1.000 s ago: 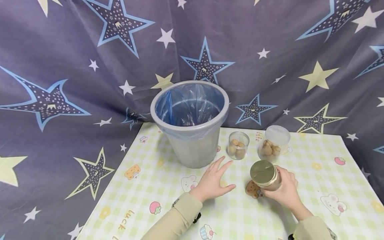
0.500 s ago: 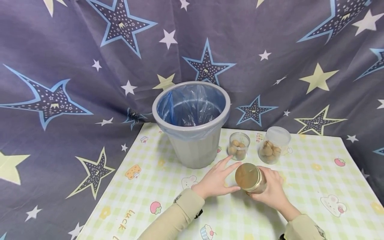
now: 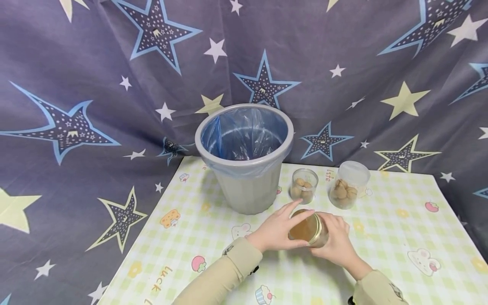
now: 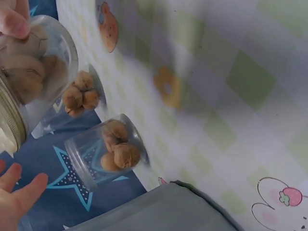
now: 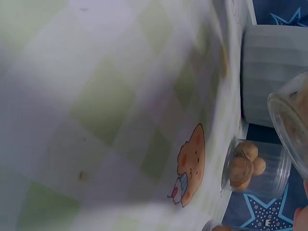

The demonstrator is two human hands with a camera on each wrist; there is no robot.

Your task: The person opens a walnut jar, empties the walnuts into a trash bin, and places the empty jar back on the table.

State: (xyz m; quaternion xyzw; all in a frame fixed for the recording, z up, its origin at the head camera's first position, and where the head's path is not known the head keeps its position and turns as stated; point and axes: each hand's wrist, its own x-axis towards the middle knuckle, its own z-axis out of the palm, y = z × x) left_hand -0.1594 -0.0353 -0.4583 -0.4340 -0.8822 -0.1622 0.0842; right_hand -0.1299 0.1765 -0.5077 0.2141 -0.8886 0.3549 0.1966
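Observation:
My right hand grips a clear jar of walnuts by its body and holds it tilted above the table, its gold lid turned toward the left. Around that lid my left hand is spread, thumb below and fingers above. In the left wrist view its fingers are fairly straight, with a small gap before the ribbed lid rim. Low at the right edge of the right wrist view, part of a hand shows below the jar's bottom.
Behind the hands stand a small clear jar with walnuts and a taller one. A grey bin with a blue liner is at the back left of them. Under everything lies a green checked tablecloth, with a star-patterned curtain behind.
The right hand has carried the jar leftward and tipped its lid toward the left hand. The left hand has shifted slightly right, its fingers now around the lid.

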